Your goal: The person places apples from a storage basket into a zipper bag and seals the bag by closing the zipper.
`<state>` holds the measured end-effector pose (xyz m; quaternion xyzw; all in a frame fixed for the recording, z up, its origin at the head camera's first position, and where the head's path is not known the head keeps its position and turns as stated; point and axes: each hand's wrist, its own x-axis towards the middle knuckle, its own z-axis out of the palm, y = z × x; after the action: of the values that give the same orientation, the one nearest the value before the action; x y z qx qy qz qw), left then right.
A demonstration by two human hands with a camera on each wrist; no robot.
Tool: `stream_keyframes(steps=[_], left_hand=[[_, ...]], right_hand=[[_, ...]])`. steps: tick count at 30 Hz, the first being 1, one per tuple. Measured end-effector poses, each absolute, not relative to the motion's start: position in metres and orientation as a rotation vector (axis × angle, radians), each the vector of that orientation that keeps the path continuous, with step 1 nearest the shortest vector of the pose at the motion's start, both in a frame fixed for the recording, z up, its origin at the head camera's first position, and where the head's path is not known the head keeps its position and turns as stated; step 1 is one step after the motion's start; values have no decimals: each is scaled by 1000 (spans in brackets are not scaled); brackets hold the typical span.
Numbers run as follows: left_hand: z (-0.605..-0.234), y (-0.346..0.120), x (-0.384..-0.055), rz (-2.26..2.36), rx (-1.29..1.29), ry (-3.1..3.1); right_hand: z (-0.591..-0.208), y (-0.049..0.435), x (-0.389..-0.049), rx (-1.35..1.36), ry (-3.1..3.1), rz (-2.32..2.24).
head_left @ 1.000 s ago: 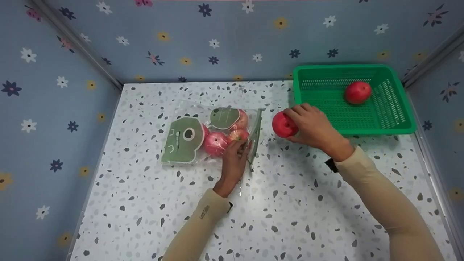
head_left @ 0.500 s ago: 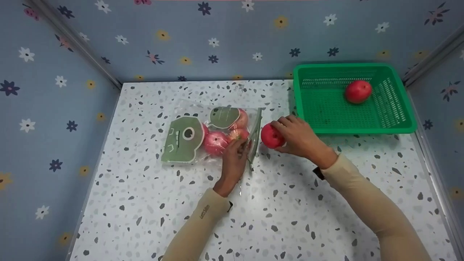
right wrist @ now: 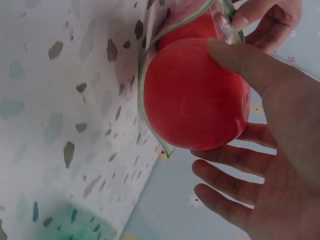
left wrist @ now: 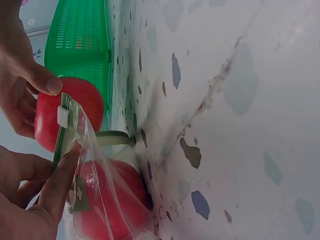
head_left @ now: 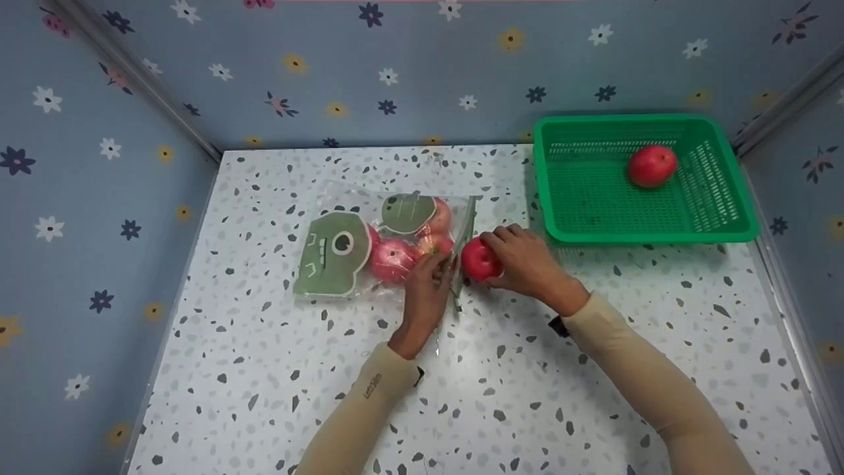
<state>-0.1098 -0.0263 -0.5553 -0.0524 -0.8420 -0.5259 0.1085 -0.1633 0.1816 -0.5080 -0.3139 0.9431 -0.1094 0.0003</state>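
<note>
The person leans both forearms in over the table [head_left: 501, 382], the sleeves [head_left: 646, 363] converging toward each other so that the hands nearly meet. The left hand [head_left: 425, 293] is angled away from the body, wrist low, its thumb and fingers drawn together in a pinch on the lip of a clear zip bag [head_left: 330, 260], just beside the white slider [left wrist: 63, 116]. The bag lies flat, stretching left from those fingers, its mouth facing the other hand. Pinkish-red fruits [head_left: 392, 259] sit inside it, right up against the left fingertips, partly covered by the green cartoon print.

The right hand [head_left: 527, 267] comes in from the right with the forearm slanting across, wrist bent a little. It has hold of a red apple [head_left: 481, 258]: thumb on one side, nearest fingers on the other, spread as wide as the fruit, while the last two fingers stand out free of it. The apple is at the bag's mouth, just right of the left fingers; how far it is past the lip I cannot tell. Beyond the right fingers and to their right stands a green basket [head_left: 653, 236], with another red fruit [head_left: 651, 165] in it, well apart from both hands.
</note>
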Motion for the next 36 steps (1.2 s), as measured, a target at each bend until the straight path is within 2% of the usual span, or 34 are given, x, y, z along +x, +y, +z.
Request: stream_keyframes(steps=[25, 36], left_hand=[[-554, -23, -110, -1524, -179, -2478], [-553, -24, -109, -1515, -163, -2539]], right_hand=[[-535, 153, -162, -752, 3011, -587], [-550, 139, -160, -457, 2908, -853]])
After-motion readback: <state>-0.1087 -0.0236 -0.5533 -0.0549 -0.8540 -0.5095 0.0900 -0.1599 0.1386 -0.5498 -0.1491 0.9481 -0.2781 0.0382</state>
